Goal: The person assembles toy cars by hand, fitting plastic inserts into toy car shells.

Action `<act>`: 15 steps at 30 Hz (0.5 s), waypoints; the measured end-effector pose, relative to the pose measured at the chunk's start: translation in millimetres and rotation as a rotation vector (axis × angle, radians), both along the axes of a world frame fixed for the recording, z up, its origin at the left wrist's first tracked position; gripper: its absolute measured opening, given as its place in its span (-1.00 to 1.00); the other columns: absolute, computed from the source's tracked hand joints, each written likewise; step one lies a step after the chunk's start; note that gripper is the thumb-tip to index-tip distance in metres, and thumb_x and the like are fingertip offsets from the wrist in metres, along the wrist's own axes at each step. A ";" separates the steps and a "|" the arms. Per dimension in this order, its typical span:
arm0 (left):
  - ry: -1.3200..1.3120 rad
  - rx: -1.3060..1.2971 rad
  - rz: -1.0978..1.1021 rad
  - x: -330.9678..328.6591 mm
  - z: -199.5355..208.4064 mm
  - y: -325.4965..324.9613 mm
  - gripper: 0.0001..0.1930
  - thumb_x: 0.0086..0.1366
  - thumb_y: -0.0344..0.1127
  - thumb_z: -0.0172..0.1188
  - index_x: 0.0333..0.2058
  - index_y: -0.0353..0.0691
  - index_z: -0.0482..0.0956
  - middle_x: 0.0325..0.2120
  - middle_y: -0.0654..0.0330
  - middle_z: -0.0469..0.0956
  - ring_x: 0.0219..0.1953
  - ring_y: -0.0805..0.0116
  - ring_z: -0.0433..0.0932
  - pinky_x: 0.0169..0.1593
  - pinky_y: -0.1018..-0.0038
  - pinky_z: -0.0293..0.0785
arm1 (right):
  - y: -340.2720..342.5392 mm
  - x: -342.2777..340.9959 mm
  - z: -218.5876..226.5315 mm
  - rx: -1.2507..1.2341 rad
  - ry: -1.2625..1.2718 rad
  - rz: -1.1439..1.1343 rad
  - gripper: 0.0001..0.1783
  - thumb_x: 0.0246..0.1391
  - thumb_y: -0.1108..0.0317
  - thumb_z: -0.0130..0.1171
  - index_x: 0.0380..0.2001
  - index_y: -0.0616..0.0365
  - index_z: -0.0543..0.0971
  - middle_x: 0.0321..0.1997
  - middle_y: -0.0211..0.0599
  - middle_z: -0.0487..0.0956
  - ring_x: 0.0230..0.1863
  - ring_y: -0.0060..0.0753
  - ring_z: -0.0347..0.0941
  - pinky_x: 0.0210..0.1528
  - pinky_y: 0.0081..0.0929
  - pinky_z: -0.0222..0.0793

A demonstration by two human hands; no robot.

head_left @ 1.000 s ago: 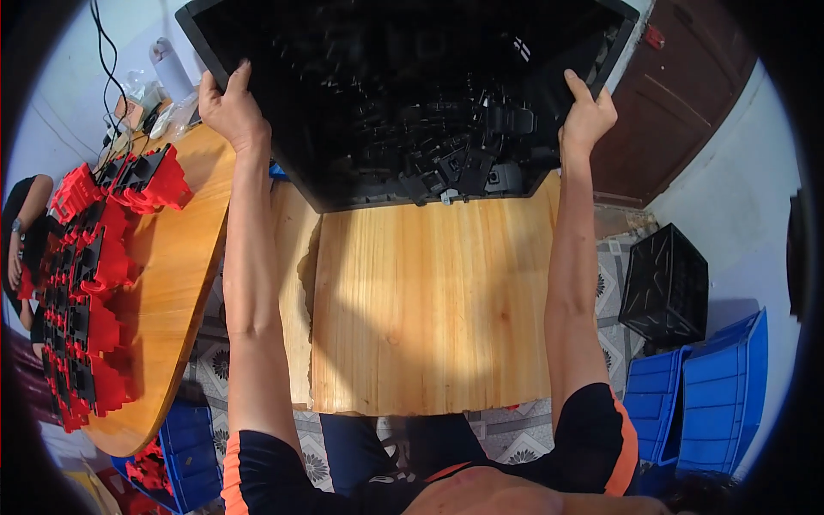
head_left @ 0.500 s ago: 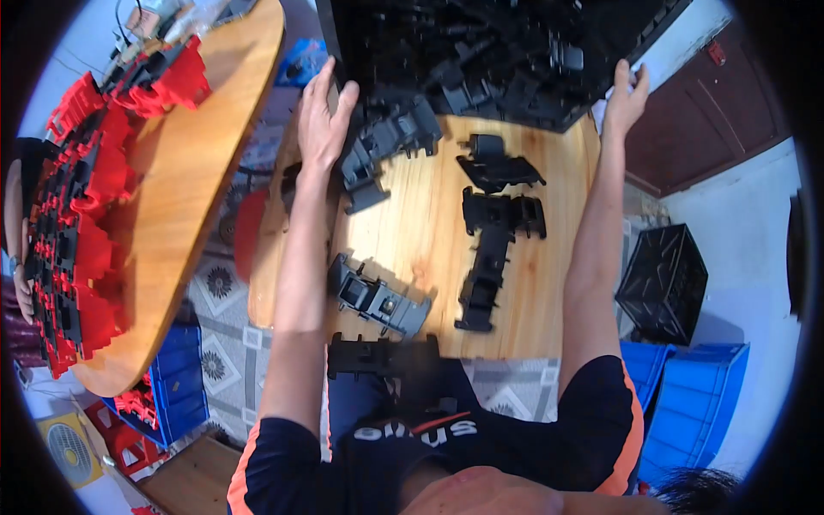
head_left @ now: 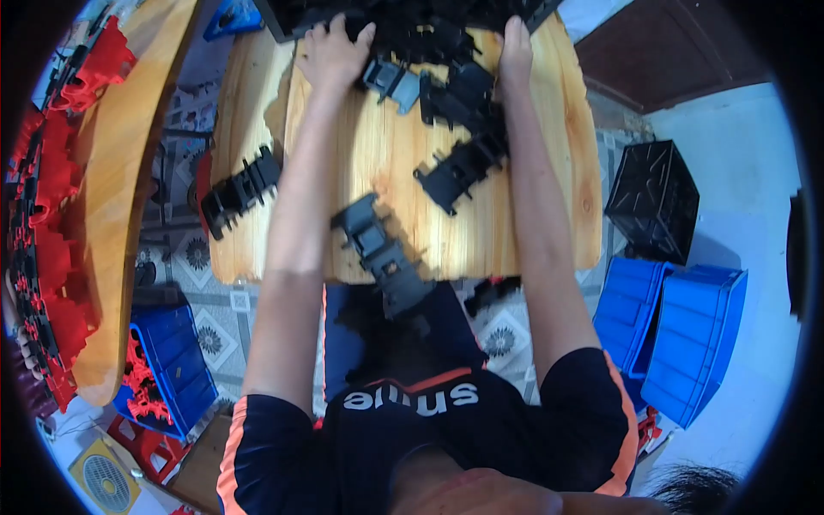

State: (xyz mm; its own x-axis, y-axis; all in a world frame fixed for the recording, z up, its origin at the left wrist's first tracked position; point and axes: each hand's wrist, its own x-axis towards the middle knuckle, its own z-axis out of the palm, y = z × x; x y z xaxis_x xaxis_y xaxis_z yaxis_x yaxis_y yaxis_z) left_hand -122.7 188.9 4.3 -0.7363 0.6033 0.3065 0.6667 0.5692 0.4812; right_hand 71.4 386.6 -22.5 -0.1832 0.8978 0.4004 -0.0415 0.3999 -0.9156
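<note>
The black plastic parts (head_left: 461, 174), long, ribbed and notched at their edges, were scattered over the light wooden table (head_left: 562, 112). The left hand (head_left: 337, 55), fingers spread, and the right hand (head_left: 515, 60) were at the black bin (head_left: 296, 19); I could not tell whether they gripped.

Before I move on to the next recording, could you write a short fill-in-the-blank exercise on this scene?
1. The tray at the top is coloured ____.
2. The left hand is nearer the side table than the ____ hand is.
3. Loose dark parts lie on a table made of ____.
4. The bin at lower left has ____ walls.

Missing words: black; right; wood; blue.
</note>
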 end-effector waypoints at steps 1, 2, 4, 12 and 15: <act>-0.036 -0.083 0.011 -9.6 7.5 -24.8 -0.28 0.20 0.37 0.01 0.22 0.07 0.37 0.22 0.01 0.31 0.26 -0.03 0.30 0.25 -0.05 0.14 | -37.8 4.0 26.1 0.004 -0.071 0.118 -0.42 0.32 0.03 -0.05 0.16 0.32 0.39 0.11 -0.17 0.47 0.13 -0.32 0.38 0.22 -0.44 0.20; -0.146 -0.085 -0.048 -17.2 22.6 -37.2 -0.08 0.06 0.52 0.06 0.24 -0.03 0.36 0.14 -0.10 0.40 0.15 0.15 0.44 0.17 0.25 0.35 | -32.9 24.0 25.3 0.033 -0.035 0.134 -0.46 0.32 0.09 -0.03 0.16 0.32 0.40 0.11 -0.18 0.49 0.11 -0.37 0.40 0.19 -0.48 0.23; 0.191 0.178 -0.282 -36.0 40.0 -97.4 -0.24 0.18 0.32 0.15 0.16 -0.16 0.45 0.09 -0.07 0.45 0.11 0.19 0.49 0.16 0.33 0.36 | -75.8 66.6 58.9 0.188 -0.186 0.074 -0.49 0.31 0.15 -0.05 0.13 0.35 0.40 0.07 -0.14 0.51 0.08 -0.30 0.40 0.17 -0.43 0.24; 0.242 -0.196 -0.069 42.6 -9.2 -281.5 -0.11 0.14 0.29 0.20 0.33 -0.04 0.17 0.26 -0.27 0.14 0.31 -0.28 0.10 0.29 -0.02 0.08 | -318.2 157.2 47.4 0.746 -0.643 0.926 -0.43 0.01 -0.03 0.27 0.08 -0.06 0.52 0.24 -0.19 0.42 0.24 -0.11 0.34 0.24 -0.09 0.18; -0.057 0.281 -0.260 66.2 -5.5 -223.5 -0.13 0.23 0.15 0.20 0.31 -0.32 0.11 0.26 -0.30 0.10 0.36 -0.17 0.03 0.35 0.12 0.01 | -292.0 119.8 27.6 1.101 -0.664 0.500 -0.62 -0.03 0.15 0.29 -0.10 -0.05 0.61 0.12 -0.30 0.50 0.10 -0.18 0.42 0.13 -0.13 0.23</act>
